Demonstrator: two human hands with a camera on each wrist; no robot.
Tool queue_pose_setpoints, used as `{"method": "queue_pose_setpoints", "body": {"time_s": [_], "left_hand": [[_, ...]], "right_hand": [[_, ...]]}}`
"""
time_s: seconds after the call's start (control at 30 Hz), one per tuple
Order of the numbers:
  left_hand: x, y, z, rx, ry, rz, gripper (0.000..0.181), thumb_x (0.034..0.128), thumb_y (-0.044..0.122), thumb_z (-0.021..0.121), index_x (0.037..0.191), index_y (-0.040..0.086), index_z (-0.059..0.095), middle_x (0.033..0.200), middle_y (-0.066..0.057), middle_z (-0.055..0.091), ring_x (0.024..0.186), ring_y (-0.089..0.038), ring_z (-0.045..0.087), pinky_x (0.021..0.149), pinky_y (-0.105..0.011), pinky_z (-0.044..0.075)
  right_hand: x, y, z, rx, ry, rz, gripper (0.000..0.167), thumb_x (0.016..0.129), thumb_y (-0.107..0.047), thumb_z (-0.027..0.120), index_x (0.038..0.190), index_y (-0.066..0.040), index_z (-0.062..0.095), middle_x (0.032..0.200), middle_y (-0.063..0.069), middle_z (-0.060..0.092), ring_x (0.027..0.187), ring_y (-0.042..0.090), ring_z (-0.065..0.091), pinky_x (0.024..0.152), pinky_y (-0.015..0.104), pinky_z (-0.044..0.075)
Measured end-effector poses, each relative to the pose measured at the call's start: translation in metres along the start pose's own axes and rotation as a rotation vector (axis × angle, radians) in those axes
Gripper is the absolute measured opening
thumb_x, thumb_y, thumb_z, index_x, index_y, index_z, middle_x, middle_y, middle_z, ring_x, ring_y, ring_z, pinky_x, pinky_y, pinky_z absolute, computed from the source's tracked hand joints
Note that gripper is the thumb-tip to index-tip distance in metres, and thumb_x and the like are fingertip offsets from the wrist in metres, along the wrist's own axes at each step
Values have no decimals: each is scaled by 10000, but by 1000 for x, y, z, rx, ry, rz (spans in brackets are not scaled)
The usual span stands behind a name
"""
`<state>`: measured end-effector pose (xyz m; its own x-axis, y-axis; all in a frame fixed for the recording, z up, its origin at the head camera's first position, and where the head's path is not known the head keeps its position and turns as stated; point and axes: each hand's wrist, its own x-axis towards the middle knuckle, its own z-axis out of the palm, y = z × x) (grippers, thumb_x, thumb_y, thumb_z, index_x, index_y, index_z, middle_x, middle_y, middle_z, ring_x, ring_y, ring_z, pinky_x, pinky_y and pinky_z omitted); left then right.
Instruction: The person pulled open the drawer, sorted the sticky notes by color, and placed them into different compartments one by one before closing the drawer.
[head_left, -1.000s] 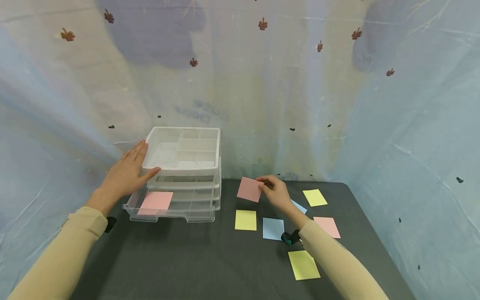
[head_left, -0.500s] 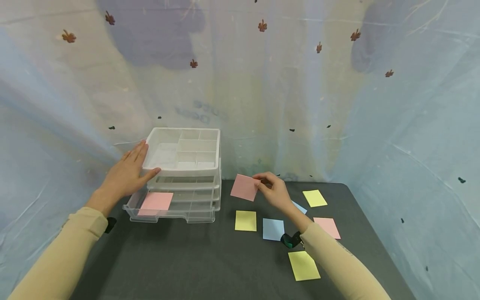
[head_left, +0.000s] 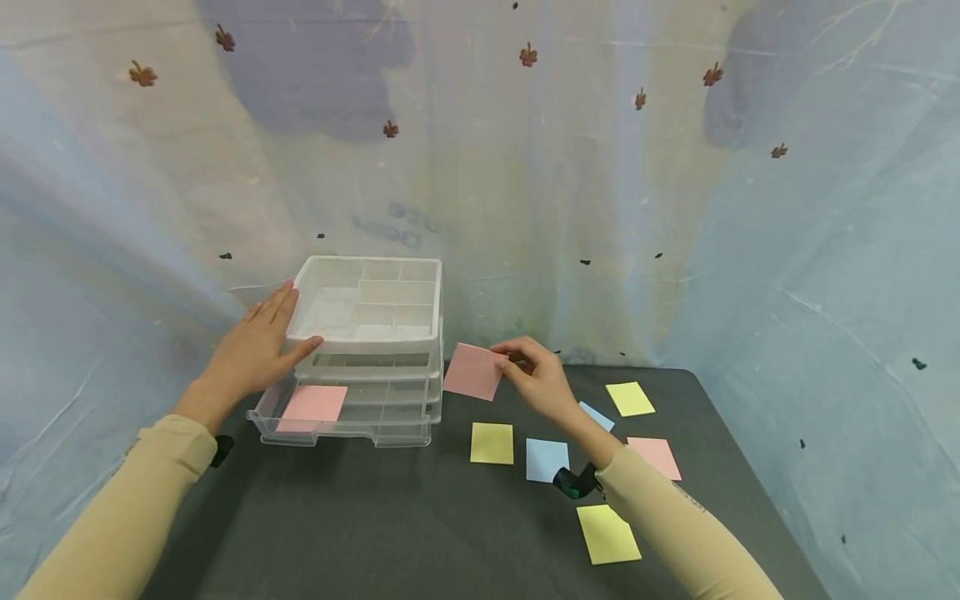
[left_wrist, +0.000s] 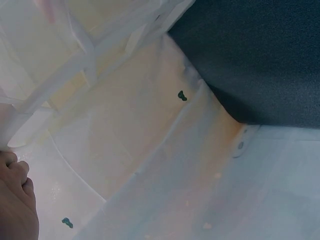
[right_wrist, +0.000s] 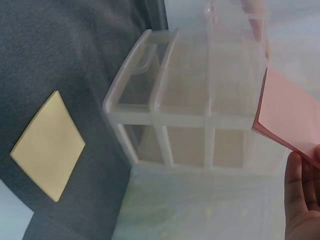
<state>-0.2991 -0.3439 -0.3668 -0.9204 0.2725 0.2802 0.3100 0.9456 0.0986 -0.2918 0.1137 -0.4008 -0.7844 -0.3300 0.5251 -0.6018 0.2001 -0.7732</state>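
Note:
A white plastic drawer unit [head_left: 363, 344] with a compartmented top stands at the left of the dark table. Its clear bottom drawer [head_left: 347, 427] is pulled out, and a pink sticky note pad [head_left: 312, 407] lies inside. My left hand [head_left: 247, 348] rests on the unit's left side, fingers straight and thumb across the front corner. Between thumb and fingers my right hand [head_left: 542, 382] pinches a second pink sticky note pad [head_left: 472, 372]. That pad hangs in the air just right of the unit; its layered edge shows in the right wrist view.
Right of the drawers lie a yellow pad [head_left: 492, 443], a blue pad [head_left: 547, 460] and several others, including a pink pad [head_left: 655, 457] and a yellow pad [head_left: 609, 535]. My right forearm passes over some. A patterned curtain [head_left: 525, 208] hangs behind the table.
My right hand has moved left and slightly up with the pink sticky note pad, toward the drawer unit. My left hand stays in place.

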Motion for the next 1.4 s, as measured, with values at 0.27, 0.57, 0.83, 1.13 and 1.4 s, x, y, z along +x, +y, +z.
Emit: {"method": "queue_pose_setpoints", "body": {"time_s": [0.27,0.57,0.83,1.13,1.4], "left_hand": [[0,0,1,0,6,2,1018,1034,601,535,1651,-41,42,1734,-216,17,1578,-436,122,1266,-607,151],[0,-1,2,0,14,6,1015,1033,581,553,1651,-40,40,1733,-218,18,1575,-445,131,1274,-600,130],[0,-1,1,-1,11,6,1011,1037,595,533,1650,-41,42,1733,-220,16,1577,-441,123,1286,-577,95],[1,0,3,10,9,3,1015,1035,604,527,1655,-23,23,1738,-201,-2,1579,-432,125,1283,-581,109],[1,-1,3,11,4,-4,1018,1034,602,532,1656,-14,11,1739,-194,-5,1581,-430,116,1283,-583,108]], "right_hand": [[6,-18,8,65,-5,-42,194,1006,-20,674,1189,14,728,1139,179,667,977,381,688,812,360,644],[13,-32,22,105,-23,-48,225,996,54,649,1213,87,700,1152,242,641,976,409,657,819,568,618],[17,-61,33,137,-49,-76,203,987,98,632,1182,130,682,1120,268,628,932,424,660,796,477,634],[26,-52,51,185,-80,-96,216,1000,8,668,1208,46,713,1134,200,647,919,349,691,780,308,631],[34,-60,66,195,-117,-101,209,1006,-27,679,1206,17,723,1107,156,660,882,271,725,767,348,641]]}}
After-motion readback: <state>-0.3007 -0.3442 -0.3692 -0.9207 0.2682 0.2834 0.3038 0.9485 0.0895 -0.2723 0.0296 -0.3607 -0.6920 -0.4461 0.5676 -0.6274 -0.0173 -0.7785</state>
